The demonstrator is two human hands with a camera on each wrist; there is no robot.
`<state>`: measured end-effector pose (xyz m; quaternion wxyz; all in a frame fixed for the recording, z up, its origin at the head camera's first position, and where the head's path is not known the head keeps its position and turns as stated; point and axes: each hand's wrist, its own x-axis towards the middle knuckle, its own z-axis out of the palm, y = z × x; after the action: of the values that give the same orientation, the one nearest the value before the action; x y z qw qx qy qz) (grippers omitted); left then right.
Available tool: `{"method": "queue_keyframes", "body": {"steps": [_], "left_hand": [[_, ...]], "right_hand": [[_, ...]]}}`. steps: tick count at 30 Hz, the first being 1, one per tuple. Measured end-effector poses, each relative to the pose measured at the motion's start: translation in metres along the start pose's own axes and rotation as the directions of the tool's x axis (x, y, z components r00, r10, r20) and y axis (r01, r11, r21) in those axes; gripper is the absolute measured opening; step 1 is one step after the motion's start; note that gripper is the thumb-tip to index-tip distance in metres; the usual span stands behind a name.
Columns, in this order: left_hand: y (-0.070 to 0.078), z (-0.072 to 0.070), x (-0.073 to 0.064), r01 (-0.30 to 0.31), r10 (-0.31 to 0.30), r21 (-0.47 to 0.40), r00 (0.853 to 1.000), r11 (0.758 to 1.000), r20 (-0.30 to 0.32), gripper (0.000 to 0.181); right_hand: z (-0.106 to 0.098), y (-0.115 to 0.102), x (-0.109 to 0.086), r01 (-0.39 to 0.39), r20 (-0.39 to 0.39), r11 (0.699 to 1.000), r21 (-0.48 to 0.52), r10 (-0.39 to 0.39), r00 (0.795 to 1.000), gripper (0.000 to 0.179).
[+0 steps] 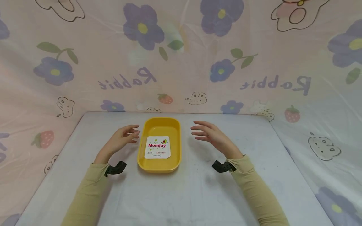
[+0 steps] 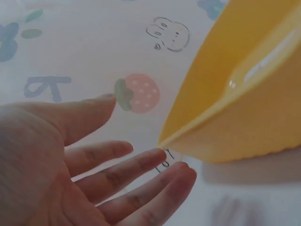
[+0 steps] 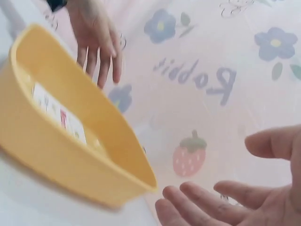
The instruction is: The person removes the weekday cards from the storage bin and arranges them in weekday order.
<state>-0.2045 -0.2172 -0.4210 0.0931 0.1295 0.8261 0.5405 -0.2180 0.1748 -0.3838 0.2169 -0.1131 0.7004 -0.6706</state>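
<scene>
A yellow tray [image 1: 159, 165] with rounded corners stands on the table between both hands. Inside it lies a small stack of white cards [image 1: 157, 147], the top one printed "Monday" in red; the right wrist view shows the cards [image 3: 60, 115] too. My left hand [image 1: 120, 139] hovers just left of the tray, fingers loosely extended toward its wall and holding nothing. On the other side, a bit farther off, my right hand [image 1: 213, 136] is held with fingers spread and nothing in it. In the left wrist view the fingertips come close to the tray's corner [image 2: 225, 117].
A white table [image 1: 198, 194] bears the tray. Behind and beside it hangs a pale pink cloth [image 1: 186, 62] printed with flowers, strawberries and rabbits. Each wrist wears a black curved mount, the left one [image 1: 116, 168] and the right one [image 1: 222, 166].
</scene>
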Motion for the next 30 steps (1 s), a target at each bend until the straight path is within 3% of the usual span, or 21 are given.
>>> {"method": "queue_keyframes", "body": {"steps": [6, 10, 21, 30], "left_hand": [[0.001, 0.007, -0.003, 0.045, -0.045, -0.092, 0.999, 0.995, 0.002, 0.055], [-0.001, 0.011, -0.002, 0.051, -0.053, -0.106, 0.998, 0.993, -0.015, 0.055], [-0.005, 0.017, 0.002, 0.062, -0.072, -0.154, 0.996, 0.986, -0.061, 0.051], [-0.007, 0.021, 0.008, 0.130, -0.139, -0.100, 0.986, 0.986, -0.094, 0.050]], "right_hand": [[0.024, -0.006, 0.004, -0.059, 0.038, 0.974, 0.218, 0.052, 0.998, 0.051], [0.037, -0.009, 0.007, -0.076, 0.054, 0.960, 0.270, 0.064, 0.997, 0.052], [0.070, -0.011, 0.014, -0.130, 0.095, 0.956, 0.263, 0.108, 0.990, 0.055], [0.102, 0.002, 0.022, -0.184, 0.102, 0.949, 0.255, 0.163, 0.981, 0.059]]}}
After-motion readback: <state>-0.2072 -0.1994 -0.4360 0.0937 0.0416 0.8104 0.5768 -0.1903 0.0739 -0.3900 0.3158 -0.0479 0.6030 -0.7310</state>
